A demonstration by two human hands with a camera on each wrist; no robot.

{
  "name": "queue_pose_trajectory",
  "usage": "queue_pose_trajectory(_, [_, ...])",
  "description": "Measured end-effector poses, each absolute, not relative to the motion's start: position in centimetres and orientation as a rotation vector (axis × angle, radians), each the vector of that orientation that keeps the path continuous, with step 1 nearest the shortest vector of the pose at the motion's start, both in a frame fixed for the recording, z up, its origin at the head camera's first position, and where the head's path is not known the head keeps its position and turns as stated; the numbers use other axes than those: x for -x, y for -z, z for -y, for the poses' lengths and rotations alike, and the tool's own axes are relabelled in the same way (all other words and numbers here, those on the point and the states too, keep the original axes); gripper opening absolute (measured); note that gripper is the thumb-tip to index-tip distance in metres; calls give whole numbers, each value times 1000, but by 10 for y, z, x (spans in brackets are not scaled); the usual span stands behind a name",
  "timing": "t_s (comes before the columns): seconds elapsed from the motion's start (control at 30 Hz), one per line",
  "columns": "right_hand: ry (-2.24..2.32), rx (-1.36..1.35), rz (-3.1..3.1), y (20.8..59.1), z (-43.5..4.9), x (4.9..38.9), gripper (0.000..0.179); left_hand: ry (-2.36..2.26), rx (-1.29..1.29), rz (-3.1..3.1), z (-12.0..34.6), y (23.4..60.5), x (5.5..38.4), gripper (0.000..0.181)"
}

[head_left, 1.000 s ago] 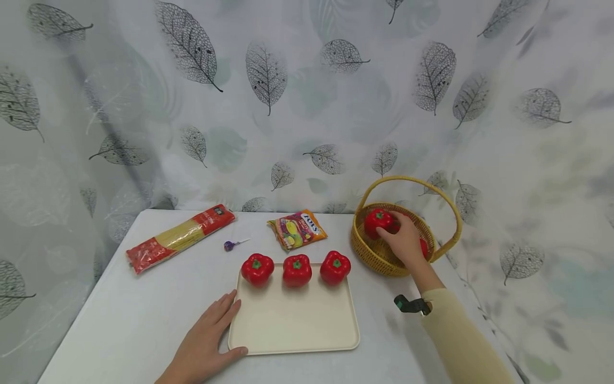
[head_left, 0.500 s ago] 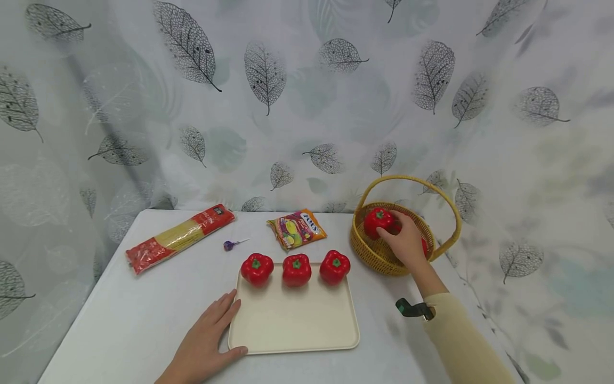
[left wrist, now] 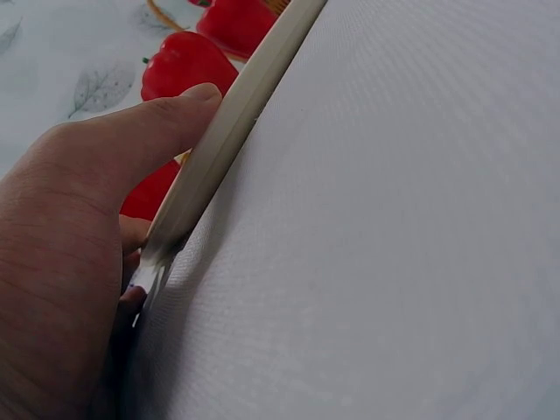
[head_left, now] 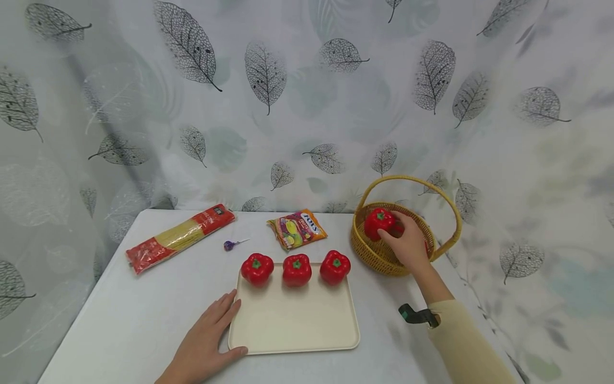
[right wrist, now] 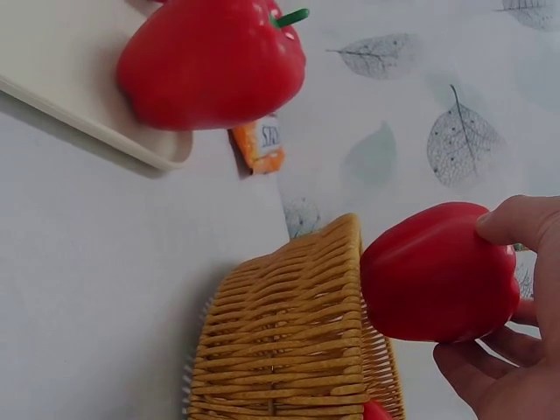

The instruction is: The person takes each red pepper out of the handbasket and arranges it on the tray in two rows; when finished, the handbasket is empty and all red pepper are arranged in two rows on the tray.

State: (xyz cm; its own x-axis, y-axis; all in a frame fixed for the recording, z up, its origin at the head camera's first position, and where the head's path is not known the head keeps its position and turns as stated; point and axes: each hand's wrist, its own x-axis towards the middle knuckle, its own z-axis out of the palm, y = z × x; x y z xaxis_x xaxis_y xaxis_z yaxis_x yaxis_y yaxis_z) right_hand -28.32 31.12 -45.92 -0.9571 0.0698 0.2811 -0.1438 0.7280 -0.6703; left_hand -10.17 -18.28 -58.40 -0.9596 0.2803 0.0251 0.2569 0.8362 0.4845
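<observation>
In the head view my right hand (head_left: 408, 240) holds a red bell pepper (head_left: 378, 224) between thumb and fingers, over the yellow wicker basket (head_left: 379, 261). The right wrist view shows this pepper (right wrist: 442, 273) raised at the basket's rim (right wrist: 350, 289). More red shows in the basket, mostly hidden by my hand. My left hand (head_left: 203, 338) lies at the left edge of a cream tray (head_left: 295, 325), fingers extended along it and thumb at its near left corner. Three red bell peppers stand in a row along the tray's far side: left (head_left: 257, 270), middle (head_left: 297, 270) and right (head_left: 335, 268).
Behind the tray lie an orange candy bag (head_left: 297, 229) and a lollipop (head_left: 230, 245). A red and yellow packet of noodles (head_left: 179, 238) lies at the back left. The basket's tall handle (head_left: 453, 208) arches over it. A leaf-patterned curtain (head_left: 307, 117) hangs behind the table.
My right wrist has shifted slightly right and towards me, with the pepper still held over the basket. My left hand, the tray and its peppers stay put.
</observation>
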Motion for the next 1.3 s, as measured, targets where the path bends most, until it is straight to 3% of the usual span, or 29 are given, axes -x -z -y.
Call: queue_pose_trajectory(1.3, [-1162,-422,2539,426,-248,228,74,-805,-398,-2939,183,584,102,112])
